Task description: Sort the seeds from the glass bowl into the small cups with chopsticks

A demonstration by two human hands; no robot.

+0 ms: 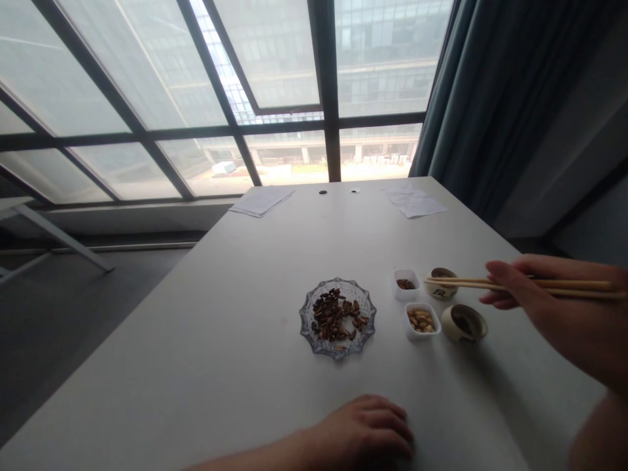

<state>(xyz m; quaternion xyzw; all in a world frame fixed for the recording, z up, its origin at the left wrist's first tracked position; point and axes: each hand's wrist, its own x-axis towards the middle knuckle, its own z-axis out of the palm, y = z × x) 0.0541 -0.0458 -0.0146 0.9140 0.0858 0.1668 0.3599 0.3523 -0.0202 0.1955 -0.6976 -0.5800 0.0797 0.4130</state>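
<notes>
My right hand grips a pair of wooden chopsticks, their tips above the rim of a small ceramic cup with a dark character on it. Nothing distinct shows between the tips. A second ceramic cup with dark contents stands nearer. Left of these cups are a white plastic tub with a few dark brown pieces and another tub of pale tan pieces. A scalloped glass dish holds many dark brown elongated pieces. My left hand rests on the table, fingers loosely bent, holding nothing.
The white table stretches towards a large window. Paper sheets lie at its far left corner, and more paper at the far right. Two round holes mark the far edge. A dark curtain hangs at right.
</notes>
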